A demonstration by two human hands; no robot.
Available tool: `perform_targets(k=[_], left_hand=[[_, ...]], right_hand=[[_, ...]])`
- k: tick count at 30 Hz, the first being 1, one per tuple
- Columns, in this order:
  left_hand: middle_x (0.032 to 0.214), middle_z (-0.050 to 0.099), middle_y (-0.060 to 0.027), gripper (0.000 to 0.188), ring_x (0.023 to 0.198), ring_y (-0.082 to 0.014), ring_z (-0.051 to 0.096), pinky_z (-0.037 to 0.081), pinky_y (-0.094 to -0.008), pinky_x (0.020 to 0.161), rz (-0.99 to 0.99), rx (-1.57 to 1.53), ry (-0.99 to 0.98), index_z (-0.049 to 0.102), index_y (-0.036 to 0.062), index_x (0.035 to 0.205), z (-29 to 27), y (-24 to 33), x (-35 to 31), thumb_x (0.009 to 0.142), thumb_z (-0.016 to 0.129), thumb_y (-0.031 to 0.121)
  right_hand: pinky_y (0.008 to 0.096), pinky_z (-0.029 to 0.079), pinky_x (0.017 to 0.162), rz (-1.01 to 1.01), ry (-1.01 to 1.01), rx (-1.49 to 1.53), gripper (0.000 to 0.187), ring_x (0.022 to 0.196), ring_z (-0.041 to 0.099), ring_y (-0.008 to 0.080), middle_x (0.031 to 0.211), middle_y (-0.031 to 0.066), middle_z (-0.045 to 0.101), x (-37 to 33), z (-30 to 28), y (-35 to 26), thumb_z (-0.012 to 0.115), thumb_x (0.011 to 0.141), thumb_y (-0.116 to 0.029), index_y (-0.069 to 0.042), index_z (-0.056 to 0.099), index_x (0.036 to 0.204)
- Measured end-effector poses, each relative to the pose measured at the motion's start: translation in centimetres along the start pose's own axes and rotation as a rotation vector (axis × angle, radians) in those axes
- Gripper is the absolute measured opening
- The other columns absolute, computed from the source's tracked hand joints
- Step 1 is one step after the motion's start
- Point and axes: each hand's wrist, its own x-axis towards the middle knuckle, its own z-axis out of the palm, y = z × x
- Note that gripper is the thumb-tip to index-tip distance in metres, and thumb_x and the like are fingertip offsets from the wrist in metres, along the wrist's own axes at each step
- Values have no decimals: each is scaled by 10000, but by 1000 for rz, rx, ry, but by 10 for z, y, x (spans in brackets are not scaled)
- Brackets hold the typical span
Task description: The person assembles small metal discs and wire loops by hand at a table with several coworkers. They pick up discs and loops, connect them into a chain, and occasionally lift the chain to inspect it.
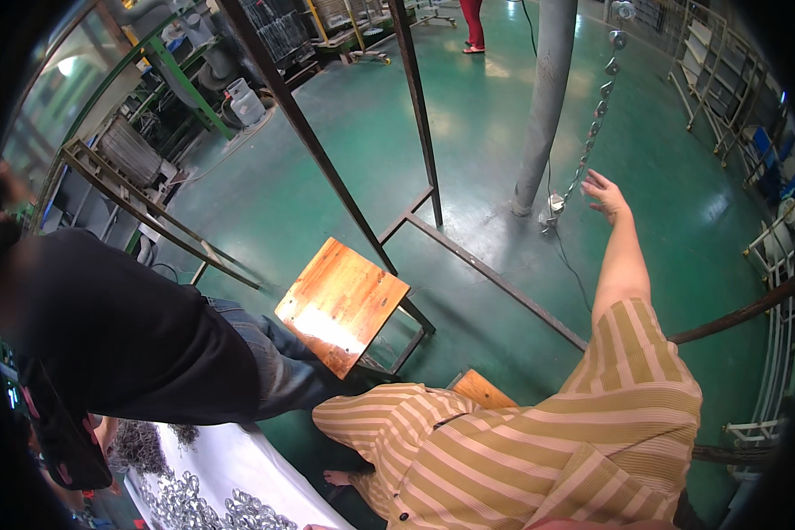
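At the far left, a co-worker in a dark top (141, 327) and jeans is leaning with the upper body toward the left edge. Below, a dark tangle of thin pieces (140, 446) is lying on a white tabletop (278, 473), and shiny metal links (185, 505) are piling loosely just beside it. Farther back, a pale gas cylinder (246, 103) is standing on the green floor (468, 97). A sliver of skin (316, 527) is showing at the lower edge by the tabletop; it is too small to tell whether it belongs to the left hand, and I cannot tell that hand's state. Near the middle, a square wooden stool (343, 305) is catching bright light beside a dark metal frame (420, 115). Beyond it, someone in red trousers (474, 25) is standing. To the right, a grey post (549, 97) is rising from the floor, and a silvery chain (599, 110) is hanging just beside it, slanting down toward a small white object (556, 204). The right hand (604, 194) is reaching out from a striped sleeve (632, 353), its fingers parting and slightly bending beside the chain's lower stretch; whether the fingertips are touching it, I cannot tell. The two hands are not holding anything together. At the far right, a wheeled rack (711, 84) is standing.
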Motion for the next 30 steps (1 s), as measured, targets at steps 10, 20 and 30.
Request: perform_targets(k=[10,20,30], left_hand=[[831,606,-219,241,767,-422,553,447,-501,697,49,85,118,658,16,835,60,-75,-15,837,569,241],[827,612,-224,248,771,-434,564,450,-516,699,7,55,47,659,12,833,47,-60,-13,831,583,248],[897,620,-237,282,822,-426,573,456,-498,745,-58,-5,-19,659,-2,896,10,-9,-6,852,569,262]], right_hand=[[355,473,718,75,229,-18,667,977,617,172,1350,70,521,12,-1,63,714,787,-116,-193,442,1391],[232,450,574,-112,227,-33,425,714,641,114,936,50,688,32,15,67,721,792,-127,-32,592,1185],[226,387,517,-206,-30,-67,311,589,523,54,735,-24,637,11,91,36,785,711,-115,-53,698,1003]])
